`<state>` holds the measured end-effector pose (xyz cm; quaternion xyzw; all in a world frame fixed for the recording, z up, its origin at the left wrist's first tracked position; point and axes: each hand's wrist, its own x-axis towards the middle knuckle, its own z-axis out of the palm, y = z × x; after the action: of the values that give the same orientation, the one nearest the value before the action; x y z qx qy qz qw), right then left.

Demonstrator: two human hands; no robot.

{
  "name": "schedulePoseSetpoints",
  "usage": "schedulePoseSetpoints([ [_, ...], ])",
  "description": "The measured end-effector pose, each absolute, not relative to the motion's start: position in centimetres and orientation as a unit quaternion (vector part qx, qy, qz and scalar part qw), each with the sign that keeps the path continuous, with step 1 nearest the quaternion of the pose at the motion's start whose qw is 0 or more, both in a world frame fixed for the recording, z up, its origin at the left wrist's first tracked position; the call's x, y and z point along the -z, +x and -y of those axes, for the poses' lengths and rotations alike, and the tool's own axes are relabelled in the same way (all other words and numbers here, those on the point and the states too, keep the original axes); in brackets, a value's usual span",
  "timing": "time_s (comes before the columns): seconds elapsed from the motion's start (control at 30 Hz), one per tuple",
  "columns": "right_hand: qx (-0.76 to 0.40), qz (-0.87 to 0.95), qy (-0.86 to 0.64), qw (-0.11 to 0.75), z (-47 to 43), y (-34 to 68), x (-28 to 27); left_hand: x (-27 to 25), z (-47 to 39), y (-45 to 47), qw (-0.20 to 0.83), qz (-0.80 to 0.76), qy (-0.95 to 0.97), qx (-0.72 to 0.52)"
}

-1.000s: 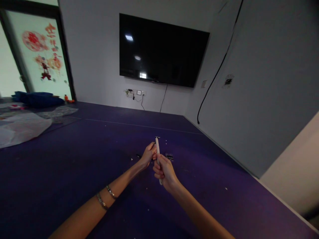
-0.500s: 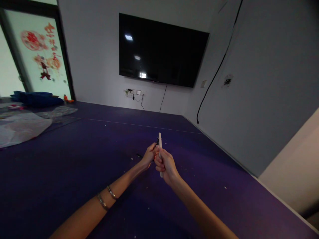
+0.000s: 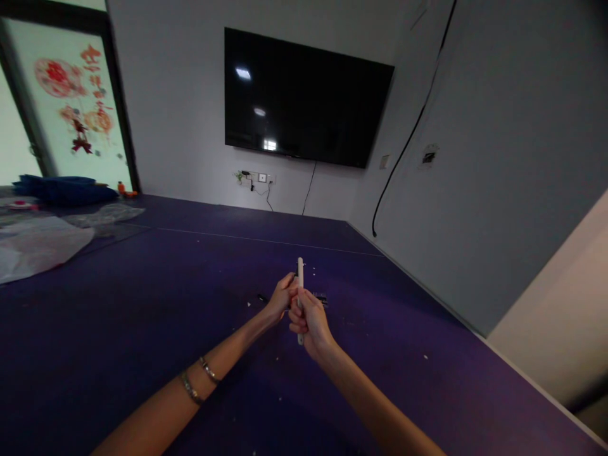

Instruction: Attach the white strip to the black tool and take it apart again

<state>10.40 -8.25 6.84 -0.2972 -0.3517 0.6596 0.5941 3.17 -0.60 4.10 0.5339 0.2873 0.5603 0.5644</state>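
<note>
My right hand [image 3: 310, 322] is closed around a slim white stick [image 3: 300, 273], held nearly upright, with a small hole near its lower end. Against the stick's far left side, my left hand [image 3: 284, 296] is closed on a small dark object [image 3: 296, 271]. Most of that object is hidden behind the stick and fingers, so its kind cannot be made out. Both hands touch or nearly touch, above the purple surface [image 3: 180, 304]. Just past the right hand's fingers lies a small dark piece [image 3: 321, 299]. A short black item [image 3: 262, 298] rests left of the left hand.
White scraps [image 3: 425, 356] are scattered over the surface. Clear plastic sheeting [image 3: 42, 244] and a folded blue cloth [image 3: 64, 189] lie at the far left. A black cable [image 3: 403, 149] hangs down the right wall, and a television [image 3: 304, 95] is on the wall ahead.
The hands and white stick have shifted slightly left and down in the picture. The dark piece beyond my right hand now shows. Both hands keep their holds.
</note>
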Motion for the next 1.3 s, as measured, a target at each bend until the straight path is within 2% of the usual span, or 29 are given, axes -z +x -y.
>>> schedulePoseSetpoints([
  [0.27, -0.655, 0.345, -0.287, 0.608, 8.3, 10.4, -6.8, -4.2, 0.7, 3.2, 0.569, -0.289, 0.533, -0.555],
  [0.47, -0.673, 0.354, -0.307, 0.573, 8.9, 10.2, -6.5, -4.5, 0.3, 2.9, 0.583, -0.271, 0.527, -0.556],
  [0.63, -0.661, 0.343, -0.289, 0.602, 8.6, 10.2, -6.9, -4.3, 0.3, 3.0, 0.552, -0.275, 0.554, -0.559],
  [0.8, -0.678, 0.345, -0.310, 0.570, 9.1, 10.1, -6.3, -4.4, 0.2, 2.8, 0.579, -0.271, 0.537, -0.551],
  [1.0, -0.651, 0.351, -0.283, 0.611, 8.5, 11.1, -6.9, -4.2, 0.6, 3.1, 0.587, -0.271, 0.549, -0.530],
  [1.3, -0.654, 0.348, -0.300, 0.601, 8.6, 11.0, -7.1, -4.2, 0.5, 2.8, 0.582, -0.265, 0.560, -0.527],
])
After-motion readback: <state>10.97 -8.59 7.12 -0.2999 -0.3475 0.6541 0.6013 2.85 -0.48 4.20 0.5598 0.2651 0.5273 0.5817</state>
